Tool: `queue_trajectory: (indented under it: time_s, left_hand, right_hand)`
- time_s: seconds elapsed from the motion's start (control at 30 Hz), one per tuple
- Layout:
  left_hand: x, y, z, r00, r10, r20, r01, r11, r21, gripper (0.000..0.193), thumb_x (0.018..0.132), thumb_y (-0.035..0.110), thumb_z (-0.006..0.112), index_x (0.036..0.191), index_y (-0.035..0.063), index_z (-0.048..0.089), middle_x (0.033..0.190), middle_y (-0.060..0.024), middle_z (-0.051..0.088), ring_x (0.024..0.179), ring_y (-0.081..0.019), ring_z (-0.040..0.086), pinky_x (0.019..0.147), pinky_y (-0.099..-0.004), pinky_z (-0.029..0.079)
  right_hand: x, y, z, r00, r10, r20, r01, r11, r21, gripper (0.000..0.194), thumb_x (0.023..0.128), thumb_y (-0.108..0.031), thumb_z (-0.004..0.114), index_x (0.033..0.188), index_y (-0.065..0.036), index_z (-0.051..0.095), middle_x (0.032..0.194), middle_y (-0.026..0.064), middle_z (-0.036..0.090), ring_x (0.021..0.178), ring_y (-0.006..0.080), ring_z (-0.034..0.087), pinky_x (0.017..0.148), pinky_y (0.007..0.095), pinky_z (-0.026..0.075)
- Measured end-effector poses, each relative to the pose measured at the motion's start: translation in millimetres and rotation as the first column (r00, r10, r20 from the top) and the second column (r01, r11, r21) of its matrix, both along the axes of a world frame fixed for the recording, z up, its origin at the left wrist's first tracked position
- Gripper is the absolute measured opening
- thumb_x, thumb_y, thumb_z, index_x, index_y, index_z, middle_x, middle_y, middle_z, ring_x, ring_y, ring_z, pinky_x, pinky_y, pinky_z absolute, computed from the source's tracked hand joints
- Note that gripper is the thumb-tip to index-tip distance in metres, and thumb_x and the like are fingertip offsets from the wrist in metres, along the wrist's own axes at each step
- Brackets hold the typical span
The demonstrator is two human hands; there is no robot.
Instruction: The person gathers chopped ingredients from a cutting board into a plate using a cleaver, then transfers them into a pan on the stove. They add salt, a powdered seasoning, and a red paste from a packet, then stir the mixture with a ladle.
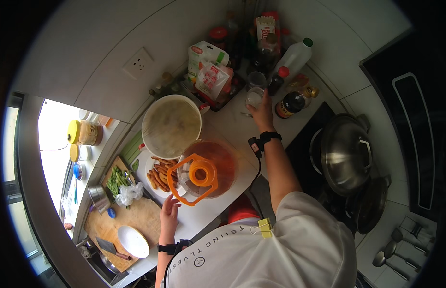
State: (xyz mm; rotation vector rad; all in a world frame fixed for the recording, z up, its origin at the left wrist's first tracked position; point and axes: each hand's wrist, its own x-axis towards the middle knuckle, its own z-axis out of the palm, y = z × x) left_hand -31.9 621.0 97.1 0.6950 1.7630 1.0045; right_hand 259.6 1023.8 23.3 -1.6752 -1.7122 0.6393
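Note:
My right hand [261,113] reaches to the back of the counter, thumb and fingers around a small clear jar [255,96]. Behind that jar stands a second clear container [256,80]. Just below the orange handle of a large clear plastic jug [223,171] is my left hand [169,213], its fingers loosely bent and apart; whether a fingertip touches the handle is hard to tell. Orange-red liquid shows in the jug, and its orange neck looks uncapped. A plate of browned fried strips [161,174] lies partly behind the jug. Beside it sits a white pot [171,126] of cloudy liquid.
A soy sauce bottle [293,103] and a red-capped bottle [278,81] stand right of the jars. Seasoning packets [212,79] fill a dark tray. A lidded wok [347,156] occupies the stove. At left, a cutting board [100,230] holds a cleaver [107,245] and a white bowl [133,242].

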Motion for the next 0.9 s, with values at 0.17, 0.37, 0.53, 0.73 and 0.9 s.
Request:
queue_trajectory:
  time_s: [0.17, 0.37, 0.53, 0.73, 0.9]
  left_hand:
    - [0, -4, 0, 1.0, 0.01, -0.01, -0.01, 1.0, -0.003, 0.036, 0.098, 0.003, 0.047, 0.134, 0.0007, 0.046, 0.111, -0.0109, 0.063, 0.096, -0.0174, 0.062, 0.088, -0.0295, 0.049]
    - [3, -9, -1, 0.999, 0.034, 0.007, -0.034, 0.999, 0.021, 0.036, 0.098, 0.003, 0.047, 0.134, 0.0001, 0.046, 0.11, -0.0116, 0.064, 0.097, -0.0176, 0.062, 0.088, -0.0296, 0.049]
    - [7, -11, 8, 1.0, -0.011, 0.004, 0.011, 0.998, 0.058, 0.036, 0.098, 0.005, 0.049, 0.134, 0.0003, 0.047, 0.111, -0.0112, 0.064, 0.096, -0.0172, 0.061, 0.087, -0.0293, 0.049]
    - [23, -6, 48, 0.976, -0.218, 0.007, 0.213, 0.958, 0.191, 0.033, 0.097, 0.005, 0.052, 0.13, 0.0001, 0.052, 0.11, -0.0106, 0.066, 0.098, -0.0168, 0.063, 0.088, -0.0289, 0.049]
    - [47, 5, 96, 0.86, -0.463, -0.217, 0.511, 0.793, 0.332, 0.031, 0.093, 0.0, 0.055, 0.124, -0.0013, 0.056, 0.105, -0.0109, 0.069, 0.096, -0.0185, 0.065, 0.087, -0.0303, 0.05]
  right_hand:
    - [-7, 0, 6, 0.999, -0.05, 0.001, 0.05, 0.998, -0.045, 0.087, 0.081, -0.027, 0.075, 0.147, -0.005, 0.024, 0.145, 0.0192, 0.034, 0.127, 0.0357, 0.046, 0.099, 0.0416, 0.045]
    - [-6, -3, 12, 0.998, -0.051, 0.041, 0.05, 0.998, 0.029, 0.084, 0.079, -0.025, 0.076, 0.145, -0.005, 0.028, 0.141, 0.0202, 0.039, 0.123, 0.0358, 0.049, 0.096, 0.042, 0.048]
    - [5, -26, 40, 0.997, -0.014, -0.078, 0.027, 0.985, 0.172, 0.082, 0.077, -0.023, 0.077, 0.143, -0.004, 0.032, 0.136, 0.0201, 0.045, 0.121, 0.0356, 0.051, 0.096, 0.0417, 0.048]
    - [40, -86, 145, 0.996, 0.088, -0.013, -0.078, 0.933, 0.351, 0.081, 0.075, -0.025, 0.078, 0.141, -0.004, 0.036, 0.131, 0.0178, 0.05, 0.118, 0.0346, 0.054, 0.093, 0.0398, 0.049]
    - [53, -138, 235, 0.987, 0.153, 0.047, -0.158, 0.898, 0.41, 0.08, 0.074, -0.028, 0.077, 0.14, -0.005, 0.037, 0.134, 0.0164, 0.05, 0.118, 0.0315, 0.054, 0.089, 0.0395, 0.051]
